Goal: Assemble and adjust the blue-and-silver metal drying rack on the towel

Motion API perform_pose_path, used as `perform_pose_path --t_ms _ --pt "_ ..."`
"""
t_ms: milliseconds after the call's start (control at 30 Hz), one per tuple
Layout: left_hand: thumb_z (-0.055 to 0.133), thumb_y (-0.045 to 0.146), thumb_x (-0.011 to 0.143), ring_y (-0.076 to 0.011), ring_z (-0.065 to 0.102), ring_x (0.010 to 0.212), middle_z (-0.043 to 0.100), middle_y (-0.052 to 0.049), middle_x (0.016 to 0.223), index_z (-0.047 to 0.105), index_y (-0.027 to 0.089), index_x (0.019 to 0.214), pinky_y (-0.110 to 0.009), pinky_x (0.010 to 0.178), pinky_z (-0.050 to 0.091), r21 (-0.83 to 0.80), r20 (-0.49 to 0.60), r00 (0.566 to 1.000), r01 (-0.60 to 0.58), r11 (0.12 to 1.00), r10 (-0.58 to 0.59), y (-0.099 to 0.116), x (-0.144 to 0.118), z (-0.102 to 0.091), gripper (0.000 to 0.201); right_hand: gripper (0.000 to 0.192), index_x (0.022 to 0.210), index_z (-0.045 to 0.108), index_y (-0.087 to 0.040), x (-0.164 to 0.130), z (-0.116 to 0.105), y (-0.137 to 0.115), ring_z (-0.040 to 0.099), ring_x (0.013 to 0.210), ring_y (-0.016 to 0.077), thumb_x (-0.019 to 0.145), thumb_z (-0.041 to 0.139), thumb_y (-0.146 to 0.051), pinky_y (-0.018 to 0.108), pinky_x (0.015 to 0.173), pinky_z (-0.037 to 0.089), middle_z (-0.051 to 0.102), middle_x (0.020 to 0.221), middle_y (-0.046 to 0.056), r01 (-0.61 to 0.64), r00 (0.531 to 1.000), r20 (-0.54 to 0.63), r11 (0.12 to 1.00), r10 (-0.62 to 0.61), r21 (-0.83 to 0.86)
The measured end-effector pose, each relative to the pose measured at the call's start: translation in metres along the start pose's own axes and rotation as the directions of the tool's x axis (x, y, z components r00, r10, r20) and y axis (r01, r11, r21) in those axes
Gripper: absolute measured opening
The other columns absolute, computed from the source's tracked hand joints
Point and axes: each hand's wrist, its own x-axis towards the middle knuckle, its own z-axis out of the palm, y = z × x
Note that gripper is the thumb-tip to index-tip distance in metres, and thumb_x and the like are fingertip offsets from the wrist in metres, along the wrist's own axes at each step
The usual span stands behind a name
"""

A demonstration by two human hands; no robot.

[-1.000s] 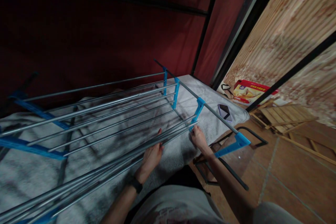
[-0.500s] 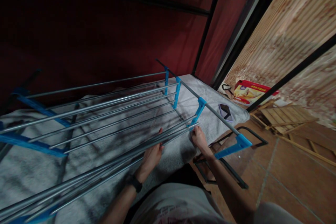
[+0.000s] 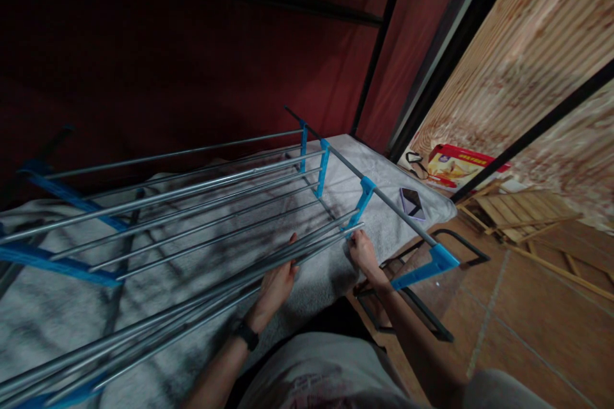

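Observation:
A rack of grey metal rods with blue plastic brackets lies across the bed. In front of me several loose-ended rods run together in a bundle toward the lower left. My left hand is closed around this bundle near its right part, with the thumb showing above it. My right hand is closed at the rods' right ends, by the lower part of a blue bracket; its fingertips are partly hidden. Another blue bracket sticks out from the side tube, beyond my right forearm.
Under the rack is a grey blanket, with a phone on it at the right. Black bed-frame posts rise beside it. A red box and a folded wooden piece are on the floor side.
Both hands keep their places on the rods. Only a very slight shift of the whole view shows.

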Motion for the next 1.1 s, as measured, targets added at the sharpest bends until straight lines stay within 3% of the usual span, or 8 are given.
perform_pose_path --t_ms 133,333,600,800,1000,1100 --pt "0.048 0.017 0.094 -0.0227 0.066 0.119 0.070 -0.010 0.129 0.039 0.020 0.155 -0.037 0.109 0.045 -0.034 0.004 1.000 0.009 0.999 -0.009 -0.005 0.000 0.005 0.061 0.032 0.106 0.059 -0.018 -0.003 0.001 -0.006 0.058 0.085 0.0211 0.079 0.047 -0.007 0.031 0.080 0.047 0.060 0.094 0.007 -0.022 1.000 -0.011 0.999 0.022 -0.045" --pt "0.046 0.016 0.095 -0.0221 0.054 0.136 0.055 -0.010 0.149 0.018 0.022 0.162 -0.039 0.116 0.039 -0.072 -0.035 0.999 -0.034 0.997 0.032 -0.006 -0.001 0.004 0.073 0.036 0.110 0.060 -0.016 -0.008 0.001 -0.016 0.060 0.088 0.0234 0.079 0.045 -0.004 0.034 0.084 0.047 0.062 0.099 0.010 -0.042 0.999 -0.016 0.995 0.041 -0.091" --pt "0.045 0.015 0.095 -0.0216 0.056 0.133 0.060 -0.008 0.145 0.016 0.023 0.162 -0.040 0.113 0.043 -0.096 -0.027 1.000 -0.008 0.995 0.006 0.001 -0.002 -0.002 0.074 0.034 0.107 0.063 -0.019 -0.011 0.002 -0.022 0.062 0.090 0.0289 0.079 0.048 -0.007 0.038 0.081 0.049 0.065 0.101 0.015 -0.055 0.998 -0.043 0.997 0.053 -0.052" --pt "0.047 0.017 0.096 -0.0233 0.060 0.128 0.065 -0.009 0.138 0.029 0.023 0.160 -0.041 0.113 0.043 -0.048 -0.044 0.999 0.028 0.998 -0.030 0.002 -0.003 -0.001 0.067 0.038 0.110 0.063 -0.019 -0.013 0.002 -0.025 0.061 0.099 0.0300 0.079 0.046 -0.006 0.039 0.087 0.049 0.065 0.105 0.015 -0.041 0.998 -0.052 0.997 0.038 -0.063" --pt "0.044 0.017 0.099 -0.0234 0.063 0.124 0.070 -0.012 0.130 0.058 0.018 0.139 -0.039 0.112 0.044 0.111 0.101 0.995 -0.003 0.994 -0.008 0.008 -0.004 -0.006 0.043 0.035 0.115 0.060 -0.018 -0.012 0.002 -0.026 0.060 0.105 0.0275 0.082 0.050 -0.013 0.037 0.093 0.048 0.064 0.111 0.013 -0.057 0.998 -0.036 0.997 0.055 -0.060" --pt "0.045 0.019 0.098 -0.0269 0.061 0.127 0.065 -0.017 0.136 0.055 0.014 0.141 -0.042 0.111 0.046 0.259 0.113 0.993 -0.066 0.964 0.038 0.009 -0.018 -0.007 0.044 0.034 0.115 0.058 -0.019 -0.013 -0.001 -0.024 0.060 0.104 0.0276 0.081 0.052 -0.017 0.040 0.094 0.047 0.063 0.110 0.012 -0.081 0.997 0.009 0.996 0.081 -0.036"
